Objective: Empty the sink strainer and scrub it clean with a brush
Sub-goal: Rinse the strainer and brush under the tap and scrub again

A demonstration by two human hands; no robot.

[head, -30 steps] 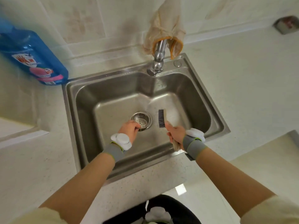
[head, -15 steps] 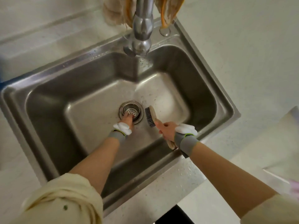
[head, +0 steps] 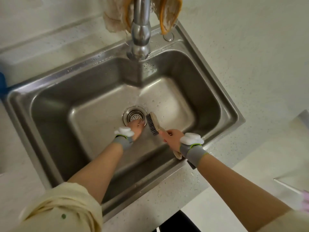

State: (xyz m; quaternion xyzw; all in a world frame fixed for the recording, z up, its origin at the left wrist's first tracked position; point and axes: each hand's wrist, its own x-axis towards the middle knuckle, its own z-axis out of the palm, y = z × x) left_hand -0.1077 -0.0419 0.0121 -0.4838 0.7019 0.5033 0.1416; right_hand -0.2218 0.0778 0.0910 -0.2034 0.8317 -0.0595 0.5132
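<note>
**The strainer sits just past the left fingers**

Both arms come in over the near edge of the sink (head: 53,114), which is set in a pale surface (head: 250,56). The right hand (head: 172,139) is by that near edge, on the right side. Its fingers are wrapped round the handle of the brush (head: 153,123). The brush points away and to the left. Its dark bristles are just beside the right side of the strainer (head: 133,115), and I cannot tell if they touch it.

The left hand (head: 136,129) is the closer one. Its fingers (head: 139,122) reach the near rim of the strainer. The back of the hand hides them, so I cannot tell if they pinch the rim or only rest there. The strainer sits down in its hole in the middle of the sink floor, straight ahead of those fingers. I think the left hand must lift it up and out first, and the brush must wait.

At the far edge, the tap (head: 140,30) hangs over the sink with a cloth (head: 168,14) draped on it.
</note>
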